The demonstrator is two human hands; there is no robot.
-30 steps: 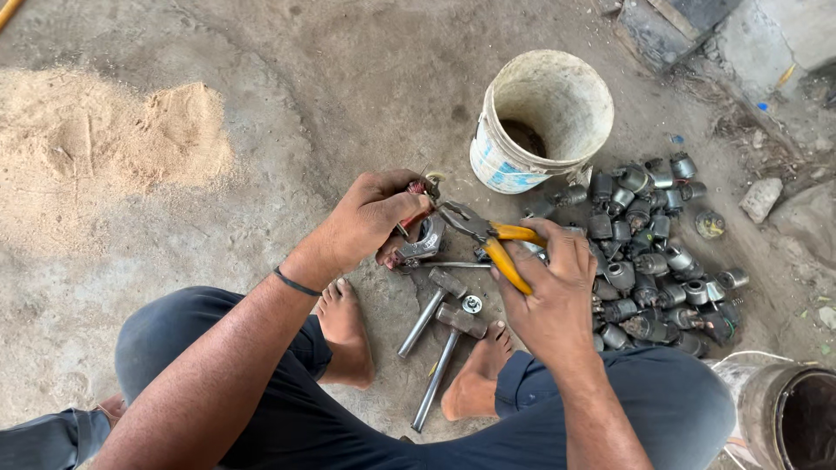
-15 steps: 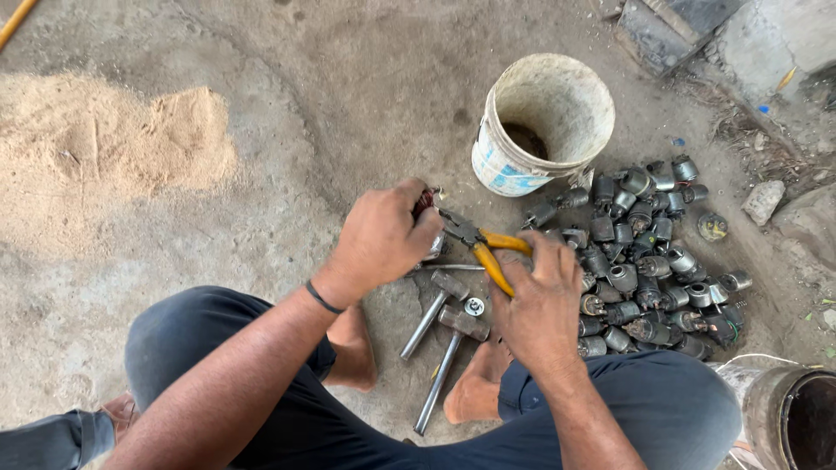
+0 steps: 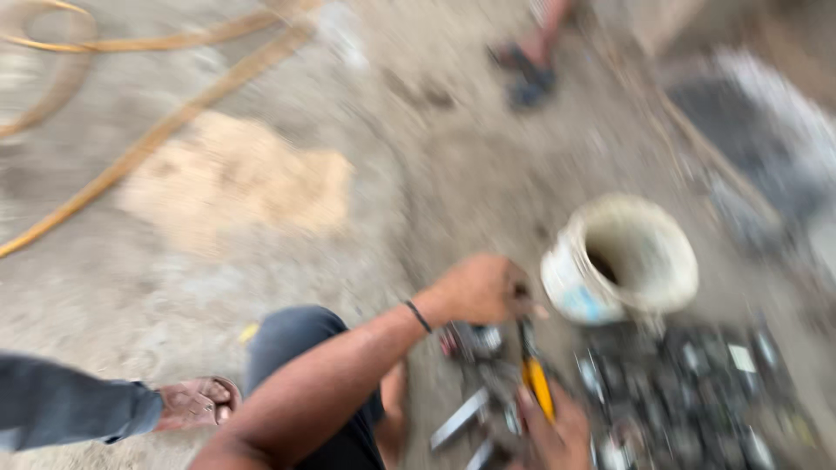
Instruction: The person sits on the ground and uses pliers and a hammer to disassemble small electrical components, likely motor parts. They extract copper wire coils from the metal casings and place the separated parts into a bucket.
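Observation:
The whole view is motion-blurred. My left hand (image 3: 479, 292) is closed at the jaw end of yellow-handled pliers (image 3: 535, 383), pinching what looks like a small metal part, too blurred to make out. My right hand (image 3: 553, 431), at the bottom edge, grips the pliers' handles. A white plastic bucket (image 3: 623, 261) stands open just right of my left hand. A heap of dark metal fittings (image 3: 697, 392) lies below the bucket, to the right of my right hand.
Long metal tools (image 3: 461, 418) lie on the ground between my feet. A sand patch (image 3: 235, 183) and a yellow hose (image 3: 131, 148) lie to the left. Another person's sandalled foot (image 3: 531, 74) is at the top. A brown sandal (image 3: 196, 400) is at the lower left.
The camera has swung up and left with heavy blur, so the hands sit lower right in view. Both hands remain on the pliers and the part.

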